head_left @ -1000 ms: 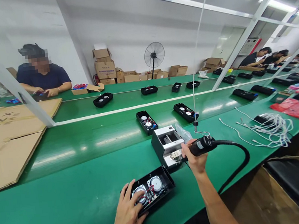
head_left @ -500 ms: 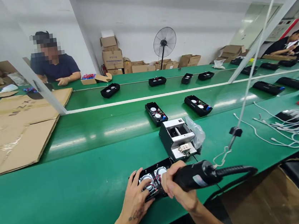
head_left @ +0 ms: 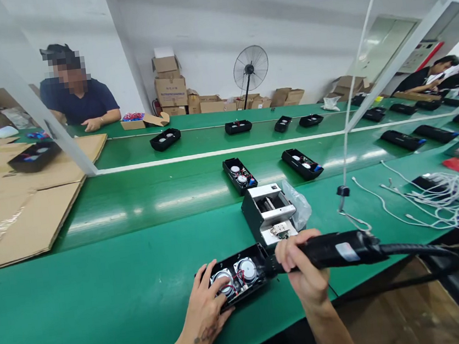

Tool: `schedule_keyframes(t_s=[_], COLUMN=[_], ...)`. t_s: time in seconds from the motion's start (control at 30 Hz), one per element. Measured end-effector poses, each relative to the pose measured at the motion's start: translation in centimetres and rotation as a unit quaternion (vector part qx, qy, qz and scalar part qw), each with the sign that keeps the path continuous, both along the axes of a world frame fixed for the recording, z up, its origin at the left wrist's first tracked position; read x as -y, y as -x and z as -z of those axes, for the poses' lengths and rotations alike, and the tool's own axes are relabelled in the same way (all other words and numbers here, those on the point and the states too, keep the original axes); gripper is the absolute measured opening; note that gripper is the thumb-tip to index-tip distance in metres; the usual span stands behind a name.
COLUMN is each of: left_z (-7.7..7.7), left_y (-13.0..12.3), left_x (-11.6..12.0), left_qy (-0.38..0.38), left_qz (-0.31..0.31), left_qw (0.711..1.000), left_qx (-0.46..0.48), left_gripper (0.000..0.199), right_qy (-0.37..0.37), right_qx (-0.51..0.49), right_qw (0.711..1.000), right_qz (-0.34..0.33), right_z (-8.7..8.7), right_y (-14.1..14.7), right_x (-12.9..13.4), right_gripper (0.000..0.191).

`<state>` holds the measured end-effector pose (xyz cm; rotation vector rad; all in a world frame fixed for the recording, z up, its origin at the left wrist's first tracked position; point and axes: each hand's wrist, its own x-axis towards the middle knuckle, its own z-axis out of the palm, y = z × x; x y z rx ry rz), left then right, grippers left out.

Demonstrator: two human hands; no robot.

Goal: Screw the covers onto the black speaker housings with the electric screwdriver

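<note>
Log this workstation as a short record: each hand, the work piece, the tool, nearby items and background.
Left hand: holding the left end of an open black housing
Right hand: wrapped around a black corded tool
Housing contents: two round speakers, side by side
Tool end: at the housing's right end; contact unclear
Surface: green tabletop
Beyond the housing: silver-topped device, clear plastic bag beside it
Farther right: tangled white cables
Background: standing fan, stacked cardboard boxes

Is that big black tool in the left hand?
No, the right hand grips the black tool, while the left hand holds the open black case.
</note>
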<state>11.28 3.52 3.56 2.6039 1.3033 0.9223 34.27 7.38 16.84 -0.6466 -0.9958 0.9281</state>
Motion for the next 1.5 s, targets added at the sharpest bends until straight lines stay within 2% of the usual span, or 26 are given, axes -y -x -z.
schedule_keyframes(t_s=[0.13, 0.33, 0.47, 0.63, 0.83, 1.0, 1.07, 1.13, 1.27, 1.33, 1.5], left_z=[0.4, 0.8, 1.0, 0.6, 0.7, 0.9, 0.8, 0.6, 0.7, 0.8, 0.6], left_y=[0.1, 0.2, 0.2, 0.3, 0.3, 0.3, 0.3, 0.3, 0.3, 0.3, 0.2], left_x=[-0.1, -0.2, -0.3, -0.2, -0.2, -0.3, -0.3, -0.2, -0.2, -0.2, -0.1], left_qy=[-0.016, -0.021, -0.02, -0.017, -0.014, -0.018, -0.018, -0.015, -0.008, -0.012, -0.018], left_qz=[-0.002, -0.002, 0.0, -0.001, -0.003, -0.001, 0.002, 0.003, -0.002, 0.0, -0.001], left_qw=[1.0, 1.0, 1.0, 1.0, 1.0, 1.0, 1.0, 1.0, 1.0, 1.0, 1.0], left_qx=[0.0, 0.007, 0.014, -0.016, -0.005, -0.003, -0.01, -0.011, -0.011, -0.012, -0.009], left_gripper=[0.032, 0.029, 0.03, 0.025, 0.03, 0.03, 0.028, 0.027, 0.024, 0.023, 0.025], right_qy=[0.005, 0.012, 0.011, -0.002, 0.034, 0.103, 0.107, 0.096, 0.049, 0.028, 0.024], right_qx=[-0.006, -0.01, 0.015, 0.054, 0.092, 0.176, 0.182, 0.169, 0.109, 0.082, 0.029], right_qw=[0.995, 0.99, 0.98, 0.965, 0.97, 0.975, 0.976, 0.978, 0.976, 0.973, 0.98], right_qz=[0.099, 0.141, 0.198, 0.256, 0.221, 0.09, 0.061, 0.073, 0.18, 0.212, 0.197], right_z=[-0.9, -0.6, -0.2, 1.2, 2.5, 2.6, 2.5, 2.3, 1.8, 1.6, 0.9], right_y=[-2.2, -3.7, -4.4, -5.2, -5.3, -5.5, -5.6, -5.6, -5.9, -6.0, -5.6], right_x=[-0.9, -1.7, -3.0, -5.4, -6.7, -4.7, -3.7, -3.2, -4.0, -4.7, -4.8], right_gripper=[0.023, 0.029, 0.033, 0.035, 0.035, 0.03, 0.028, 0.028, 0.033, 0.035, 0.036])
